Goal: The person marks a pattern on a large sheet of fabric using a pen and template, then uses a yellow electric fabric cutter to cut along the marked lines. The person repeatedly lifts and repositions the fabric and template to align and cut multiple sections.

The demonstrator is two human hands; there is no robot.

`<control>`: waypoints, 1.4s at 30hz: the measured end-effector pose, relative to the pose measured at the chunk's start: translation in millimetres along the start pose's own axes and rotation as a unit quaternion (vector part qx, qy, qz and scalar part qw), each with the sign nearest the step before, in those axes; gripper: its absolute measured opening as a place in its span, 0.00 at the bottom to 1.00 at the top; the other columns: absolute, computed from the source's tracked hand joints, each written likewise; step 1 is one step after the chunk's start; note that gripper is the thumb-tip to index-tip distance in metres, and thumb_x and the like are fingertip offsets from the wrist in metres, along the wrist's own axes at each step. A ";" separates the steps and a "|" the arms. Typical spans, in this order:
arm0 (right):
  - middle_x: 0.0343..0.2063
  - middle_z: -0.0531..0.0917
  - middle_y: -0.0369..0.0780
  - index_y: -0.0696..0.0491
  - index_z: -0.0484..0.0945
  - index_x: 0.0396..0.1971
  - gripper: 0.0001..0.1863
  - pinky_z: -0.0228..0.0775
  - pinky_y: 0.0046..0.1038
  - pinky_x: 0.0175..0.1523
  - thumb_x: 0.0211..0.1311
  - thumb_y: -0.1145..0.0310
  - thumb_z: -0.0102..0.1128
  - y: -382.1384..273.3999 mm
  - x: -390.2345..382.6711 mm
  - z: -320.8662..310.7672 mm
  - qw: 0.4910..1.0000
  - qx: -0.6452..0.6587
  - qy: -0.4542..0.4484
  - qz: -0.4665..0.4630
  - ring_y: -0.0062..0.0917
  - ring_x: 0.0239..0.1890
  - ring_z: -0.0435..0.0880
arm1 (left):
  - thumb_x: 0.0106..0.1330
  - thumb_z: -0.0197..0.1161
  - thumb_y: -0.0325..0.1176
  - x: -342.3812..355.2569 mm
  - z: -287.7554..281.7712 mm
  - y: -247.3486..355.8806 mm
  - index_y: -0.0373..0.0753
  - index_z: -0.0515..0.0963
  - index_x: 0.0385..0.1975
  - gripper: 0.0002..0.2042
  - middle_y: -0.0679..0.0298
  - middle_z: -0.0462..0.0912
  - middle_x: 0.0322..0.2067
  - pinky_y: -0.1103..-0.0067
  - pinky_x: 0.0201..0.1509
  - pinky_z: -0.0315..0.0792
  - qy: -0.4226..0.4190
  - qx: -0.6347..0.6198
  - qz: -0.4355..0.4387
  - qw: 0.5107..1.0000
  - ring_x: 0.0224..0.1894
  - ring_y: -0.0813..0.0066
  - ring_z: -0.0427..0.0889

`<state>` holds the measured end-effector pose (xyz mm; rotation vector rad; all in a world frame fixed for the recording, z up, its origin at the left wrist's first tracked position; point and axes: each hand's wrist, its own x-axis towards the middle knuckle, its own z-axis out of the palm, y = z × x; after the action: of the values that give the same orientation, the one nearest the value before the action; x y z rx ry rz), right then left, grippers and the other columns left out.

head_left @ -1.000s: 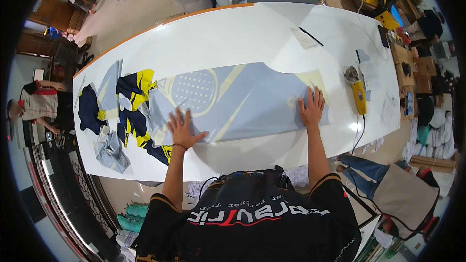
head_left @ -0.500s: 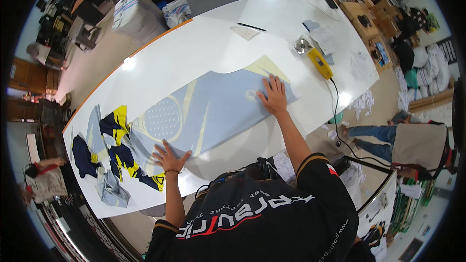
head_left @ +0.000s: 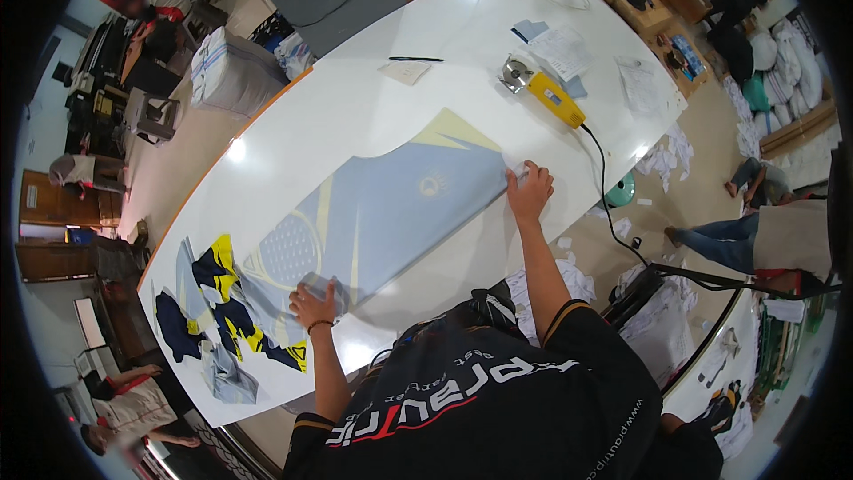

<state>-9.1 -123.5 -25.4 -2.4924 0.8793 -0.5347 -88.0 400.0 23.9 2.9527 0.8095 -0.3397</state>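
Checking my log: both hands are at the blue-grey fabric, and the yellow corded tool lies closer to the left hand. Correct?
One slip: the head view shows the yellow corded tool closer to the right hand; the rest stands.

On the floor (head_left: 185, 156), a grey stool (head_left: 139, 108) stands near a bulky pale sack (head_left: 235, 78).

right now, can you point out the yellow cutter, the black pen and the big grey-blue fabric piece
yellow cutter (head_left: 548, 94), head view: on its yellow body
black pen (head_left: 416, 59), head view: middle of its barrel
big grey-blue fabric piece (head_left: 384, 213), head view: near its middle
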 end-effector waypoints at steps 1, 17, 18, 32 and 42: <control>0.46 0.77 0.42 0.50 0.81 0.51 0.22 0.63 0.47 0.59 0.61 0.53 0.70 3.8 4.7 -0.3 1.000 0.013 -0.009 0.004 0.42 0.54 0.73 | 0.59 0.66 0.68 3.6 -2.9 1.2 0.39 0.69 0.65 0.43 0.46 0.67 0.61 0.47 0.63 0.69 -0.017 0.011 -0.053 0.998 0.65 0.40 0.67; 0.32 0.80 0.31 0.47 0.85 0.35 0.07 0.60 0.38 0.51 0.57 0.67 0.73 18.3 23.1 -3.4 0.994 0.076 -0.029 -0.072 0.30 0.42 0.76 | 0.66 0.67 0.57 40.4 20.6 94.1 0.44 0.69 0.65 0.33 0.48 0.66 0.62 0.50 0.63 0.69 0.059 -0.038 0.130 0.989 0.64 0.43 0.67; 0.31 0.80 0.31 0.47 0.85 0.34 0.06 0.60 0.38 0.50 0.56 0.68 0.73 18.5 25.0 -4.7 0.994 0.081 -0.037 -0.067 0.30 0.41 0.76 | 0.66 0.66 0.58 42.0 20.8 96.3 0.44 0.70 0.64 0.33 0.48 0.66 0.62 0.50 0.62 0.70 0.051 -0.022 0.107 0.993 0.64 0.42 0.67; 0.36 0.80 0.36 0.48 0.85 0.42 0.10 0.62 0.40 0.50 0.59 0.69 0.68 24.8 34.1 -7.8 0.980 0.113 -0.068 -0.146 0.35 0.44 0.76 | 0.68 0.60 0.65 62.5 22.4 96.9 0.44 0.66 0.66 0.36 0.49 0.64 0.63 0.46 0.59 0.72 0.048 -0.010 0.108 0.993 0.63 0.39 0.67; 0.38 0.77 0.37 0.48 0.86 0.40 0.10 0.62 0.39 0.53 0.58 0.70 0.71 2.3 46.0 -22.6 0.978 0.076 -0.099 -0.167 0.34 0.46 0.75 | 0.67 0.59 0.67 75.8 15.6 89.7 0.43 0.65 0.66 0.38 0.50 0.62 0.65 0.45 0.60 0.72 0.064 -0.031 0.072 0.995 0.66 0.40 0.64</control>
<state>11.9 -161.7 1.7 -2.5077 0.3310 -0.4309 18.2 358.7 -8.5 2.9758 0.6030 -0.1143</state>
